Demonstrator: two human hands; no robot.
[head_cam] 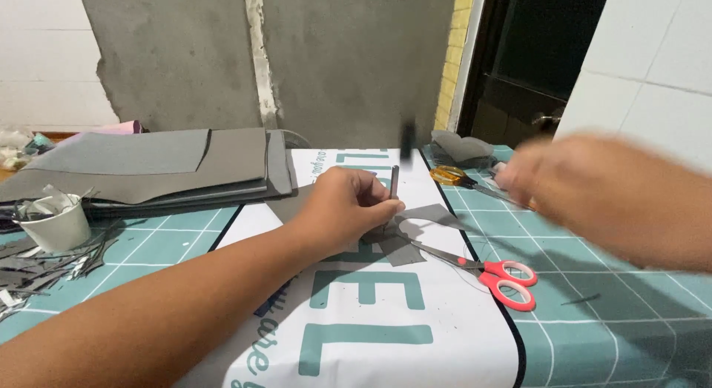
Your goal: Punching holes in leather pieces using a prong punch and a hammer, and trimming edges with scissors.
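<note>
Left hand (348, 210) curled into a loose fist near the middle of the table, fingers (374, 210) closed round a thin dark metal rod (394, 182), a punch by the look of it. Rod upright, upper end poking out above the thumb and forefinger, lower end hidden behind the fingers and pressed down onto a small grey piece of sheet (415, 225). Grey piece flat on the white printed banner (371, 321), irregular in outline, matte, partly tucked under the hand, with its right edge sticking out towards the scissors.

Right hand (586, 184) raised on the right, well above the table and heavily blurred (grip impossible to make out). A small dark smear (408, 136) in the air just above the rod's top, too blurred to name, and no telling whether the right hand has hold of it.

Red-handled scissors (489, 273) lying shut on the banner's right edge, blades pointing left under the grey piece. Yellow-handled scissors (449, 175) farther back, beside a heap of grey offcuts (460, 147). Stack of large grey sheets (163, 166) at far left on the green cutting mat (615, 314), with a white paper cup (55, 225) of scraps and loose grey trimmings (44, 266) nearer on the left.
</note>
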